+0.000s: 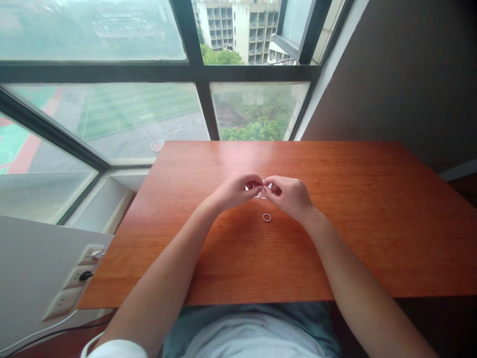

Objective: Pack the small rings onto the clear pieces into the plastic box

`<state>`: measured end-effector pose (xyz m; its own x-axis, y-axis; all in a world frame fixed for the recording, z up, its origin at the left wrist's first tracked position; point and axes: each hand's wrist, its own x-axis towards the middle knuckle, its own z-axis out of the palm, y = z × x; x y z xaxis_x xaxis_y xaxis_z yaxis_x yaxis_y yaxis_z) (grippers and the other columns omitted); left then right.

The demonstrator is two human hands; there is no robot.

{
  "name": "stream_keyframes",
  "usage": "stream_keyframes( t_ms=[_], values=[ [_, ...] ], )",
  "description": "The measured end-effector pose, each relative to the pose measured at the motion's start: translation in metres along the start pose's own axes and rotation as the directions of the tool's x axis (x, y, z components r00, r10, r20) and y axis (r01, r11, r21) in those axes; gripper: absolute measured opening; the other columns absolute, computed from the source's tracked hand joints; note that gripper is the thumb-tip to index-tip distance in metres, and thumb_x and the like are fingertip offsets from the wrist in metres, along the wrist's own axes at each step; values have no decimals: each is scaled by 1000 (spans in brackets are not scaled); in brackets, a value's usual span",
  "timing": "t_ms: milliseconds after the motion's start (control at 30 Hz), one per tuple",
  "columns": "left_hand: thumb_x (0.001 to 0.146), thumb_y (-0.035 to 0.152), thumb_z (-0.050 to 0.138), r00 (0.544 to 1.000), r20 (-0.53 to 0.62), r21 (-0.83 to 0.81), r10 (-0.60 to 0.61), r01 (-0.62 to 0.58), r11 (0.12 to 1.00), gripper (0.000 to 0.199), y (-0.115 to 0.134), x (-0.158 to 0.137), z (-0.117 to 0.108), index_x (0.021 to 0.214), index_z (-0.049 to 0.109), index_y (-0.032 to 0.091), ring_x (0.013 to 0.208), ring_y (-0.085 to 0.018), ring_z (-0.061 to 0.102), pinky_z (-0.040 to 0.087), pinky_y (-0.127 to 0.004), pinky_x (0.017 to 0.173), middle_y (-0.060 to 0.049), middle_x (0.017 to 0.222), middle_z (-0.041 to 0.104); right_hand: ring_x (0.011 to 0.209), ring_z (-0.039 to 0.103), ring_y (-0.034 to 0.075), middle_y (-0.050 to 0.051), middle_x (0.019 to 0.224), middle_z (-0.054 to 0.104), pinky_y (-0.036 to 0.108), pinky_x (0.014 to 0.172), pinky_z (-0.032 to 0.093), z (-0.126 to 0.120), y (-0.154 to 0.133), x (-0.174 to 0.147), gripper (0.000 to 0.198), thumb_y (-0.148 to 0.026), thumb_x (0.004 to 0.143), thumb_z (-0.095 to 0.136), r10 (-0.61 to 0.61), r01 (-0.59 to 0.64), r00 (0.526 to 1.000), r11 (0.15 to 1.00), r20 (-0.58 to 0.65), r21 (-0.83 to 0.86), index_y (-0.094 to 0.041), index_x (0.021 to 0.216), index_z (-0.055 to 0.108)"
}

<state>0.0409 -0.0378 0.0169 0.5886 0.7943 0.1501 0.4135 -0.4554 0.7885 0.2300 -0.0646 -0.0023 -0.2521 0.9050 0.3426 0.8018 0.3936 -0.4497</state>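
Note:
My left hand (244, 189) and my right hand (286, 193) meet over the middle of the wooden table (354, 223). Thumb and forefinger of each are pinched together, and the fingertips of both hands almost touch. What lies in the pinch is too small to make out. A small clear, whitish object (263, 194) shows just behind and below the fingertips, mostly covered by them; I cannot tell whether the fingers hold it. Closer to me, a thin pale ring (267, 217) lies flat on the tabletop, apart from both hands.
Dark-framed windows (257, 73) stand beyond the table's far edge and along the left. Wall sockets (76, 276) with a black plug and cables are beside the table's left edge. A grey wall (395, 74) rises at the right.

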Motion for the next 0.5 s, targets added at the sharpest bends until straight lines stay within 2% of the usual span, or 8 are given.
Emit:
stream_keyframes(
  t_ms=[267, 500],
  values=[
    [80, 17, 55, 997, -78, 157, 8, 5, 988, 15, -10, -1, -8, 82, 70, 15, 66, -12, 60, 43, -20, 57, -2, 73, 69, 69, 64, 16, 0, 72, 70, 24, 66, 38, 1, 1, 0, 14, -28, 85, 57, -11, 11, 1000, 1000, 5, -29, -24, 89, 70],
    [80, 18, 55, 993, -120, 208, 11, 14, 978, 15, -19, -1, -18, 81, 70, 15, 66, -11, 59, 43, -20, 58, -2, 73, 68, 71, 65, 16, 0, 76, 72, 25, 66, 38, 1, 1, 0, 13, -28, 85, 58, -12, 13, 999, 1000, 38, -25, -24, 90, 69]
  ],
)
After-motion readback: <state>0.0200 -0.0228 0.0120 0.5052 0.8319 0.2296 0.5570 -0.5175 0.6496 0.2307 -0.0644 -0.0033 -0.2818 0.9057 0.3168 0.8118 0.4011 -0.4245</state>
